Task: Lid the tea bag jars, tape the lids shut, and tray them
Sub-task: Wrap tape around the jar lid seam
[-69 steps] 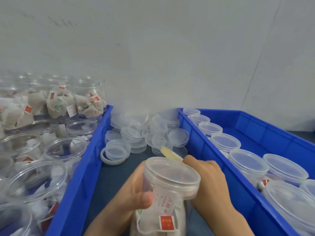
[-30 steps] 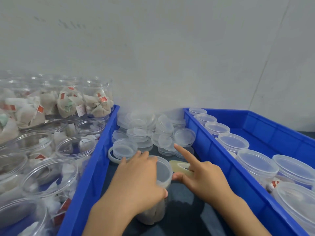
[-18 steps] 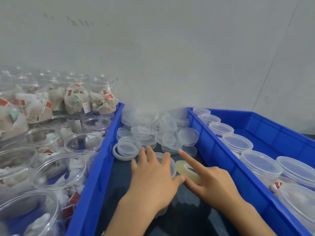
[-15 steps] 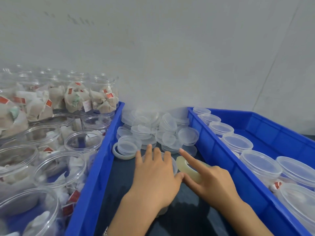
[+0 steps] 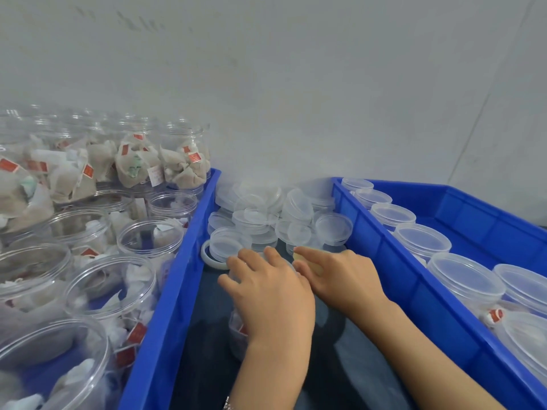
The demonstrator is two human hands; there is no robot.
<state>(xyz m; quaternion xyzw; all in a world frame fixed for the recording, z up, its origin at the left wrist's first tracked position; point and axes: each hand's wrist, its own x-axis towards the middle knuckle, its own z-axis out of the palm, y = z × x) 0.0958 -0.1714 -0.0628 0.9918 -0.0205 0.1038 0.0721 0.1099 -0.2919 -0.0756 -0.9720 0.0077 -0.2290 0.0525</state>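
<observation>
Head cam: I'm pressing my left hand (image 5: 266, 288), fingers spread flat, on top of the jar (image 5: 236, 329), which is standing between left bin (image 5: 177, 276) and right bin (image 5: 399, 276). Right hand (image 5: 340, 273) is pinching the tape roll (image 5: 309, 263) just beside it. Loose lids (image 5: 266, 217) are lying beyond.

Tea bag jars, lids and tape between two blue trays

A clear jar (image 5: 236, 322) of tea bags stands upright at centre, its top hidden. Loose clear lids (image 5: 263, 217) heap at its 12 o'clock, with a yellowish tape roll (image 5: 314, 266) at 1 o'clock. Open jars (image 5: 151, 238) crowd the left tray (image 5: 177, 291) at 9 o'clock, and lidded jars (image 5: 466, 275) line the right tray (image 5: 399, 261) at 3 o'clock.
</observation>
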